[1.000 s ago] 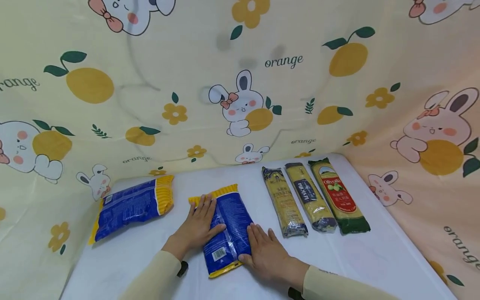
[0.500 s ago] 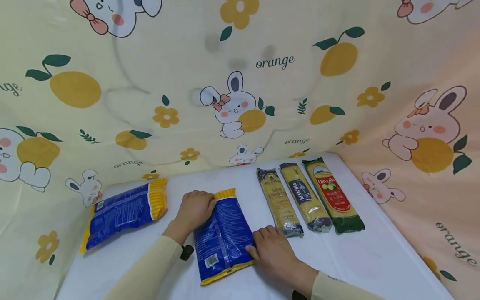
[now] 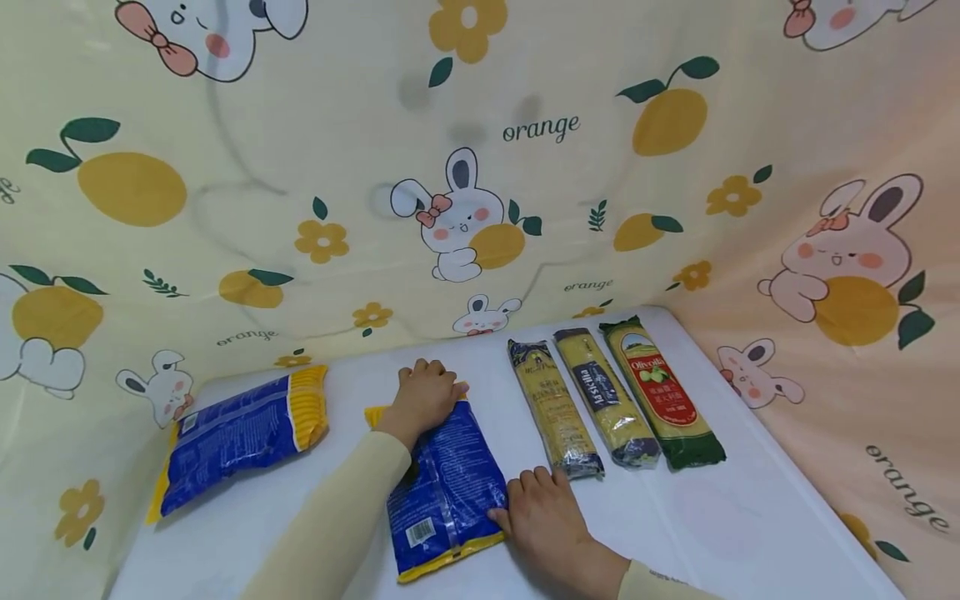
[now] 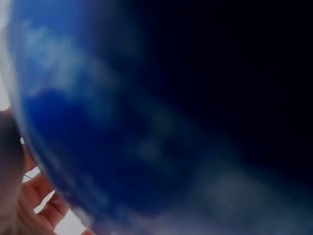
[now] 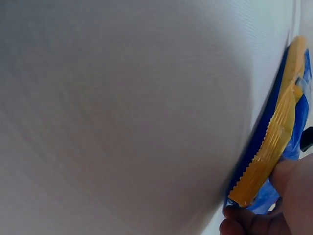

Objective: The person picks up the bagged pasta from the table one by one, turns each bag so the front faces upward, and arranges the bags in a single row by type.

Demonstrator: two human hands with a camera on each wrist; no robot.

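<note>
A blue packet (image 3: 472, 471) with yellow ends and a barcode lies back side up on the white table, near the middle of the head view. My left hand (image 3: 427, 396) reaches across its upper part and grips the far end, fingers curled over that edge. At the near right corner, my right hand (image 3: 547, 521) holds the packet's side with the thumb on top. The right wrist view shows the yellow serrated seal (image 5: 259, 161) between thumb and curled fingers (image 5: 252, 223). Blurred blue film (image 4: 98, 132) fills most of the left wrist view, left-hand fingers (image 4: 44, 200) beyond it.
A second blue-and-yellow packet (image 3: 240, 442) lies at the left. Three spaghetti packs stand in a row at the right: a gold one (image 3: 555, 408), one with a dark label (image 3: 606, 396) and one with a red label (image 3: 662, 392). A printed cloth (image 3: 345, 183) hangs behind the table.
My left hand went from lying flat on the packet's upper left to curling over its far end. The right hand's fingers curled at the near right side. The view shifted slightly.
</note>
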